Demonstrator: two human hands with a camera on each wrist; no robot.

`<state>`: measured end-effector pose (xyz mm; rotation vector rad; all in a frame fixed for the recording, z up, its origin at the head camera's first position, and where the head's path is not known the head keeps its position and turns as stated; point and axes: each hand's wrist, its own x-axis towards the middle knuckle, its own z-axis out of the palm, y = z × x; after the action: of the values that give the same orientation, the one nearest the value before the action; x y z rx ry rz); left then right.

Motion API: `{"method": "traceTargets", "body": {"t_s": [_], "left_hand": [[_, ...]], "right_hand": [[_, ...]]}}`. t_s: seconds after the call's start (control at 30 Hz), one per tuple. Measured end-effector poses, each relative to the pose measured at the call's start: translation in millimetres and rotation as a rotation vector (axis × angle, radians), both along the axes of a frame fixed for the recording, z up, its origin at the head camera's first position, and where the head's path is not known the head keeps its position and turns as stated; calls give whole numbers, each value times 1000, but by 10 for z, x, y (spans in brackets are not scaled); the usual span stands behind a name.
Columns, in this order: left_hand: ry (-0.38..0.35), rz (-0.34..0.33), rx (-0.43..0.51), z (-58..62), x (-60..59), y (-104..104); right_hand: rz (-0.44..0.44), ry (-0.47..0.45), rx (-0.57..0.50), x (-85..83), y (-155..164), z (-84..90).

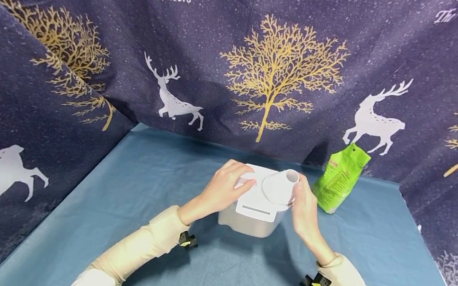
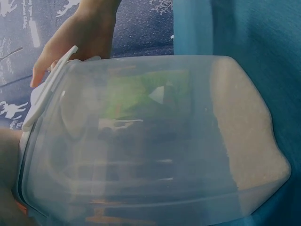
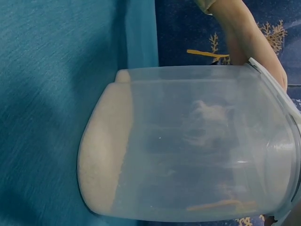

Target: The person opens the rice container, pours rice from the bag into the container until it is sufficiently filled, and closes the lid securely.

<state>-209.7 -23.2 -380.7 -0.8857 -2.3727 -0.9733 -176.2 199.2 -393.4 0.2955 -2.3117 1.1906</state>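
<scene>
Container [image 1: 256, 208] between both hands, left hand [image 1: 223, 187] on lid, right hand [image 1: 304, 209] alongside.

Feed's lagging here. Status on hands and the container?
Left hand on the lid, right hand holding the white funnel. Container part-filled with white grains. Green bag beside, clear.

My head cam looks forward and down from above, so it takes in the whole blue tablecloth [image 1: 118, 205] and the deer curtain [image 1: 97, 26] behind it. The wrist cams sit super close, each pressed up against one side of the clear plastic container [image 2: 155, 141], looking straight through it from opposite sides. All three views share that container [image 1: 252, 212] [image 3: 197, 141].
</scene>
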Motion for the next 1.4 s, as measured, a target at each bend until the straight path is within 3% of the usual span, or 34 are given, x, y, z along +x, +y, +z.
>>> {"method": "traceTargets", "body": {"t_s": [0.27,0.47,0.9,1.4], "left_hand": [[-4,-18,42,3,-4,5],[-6,-28,92,-2,-23,13],[-26,-45,117,75,-14,12],[-24,-45,142,151,18,31]], "right_hand": [[121,-1,-42,45,-80,79],[113,21,-56,186,-209,303],[108,69,-92,174,-244,350],[99,53,-102,198,-244,428]]}}
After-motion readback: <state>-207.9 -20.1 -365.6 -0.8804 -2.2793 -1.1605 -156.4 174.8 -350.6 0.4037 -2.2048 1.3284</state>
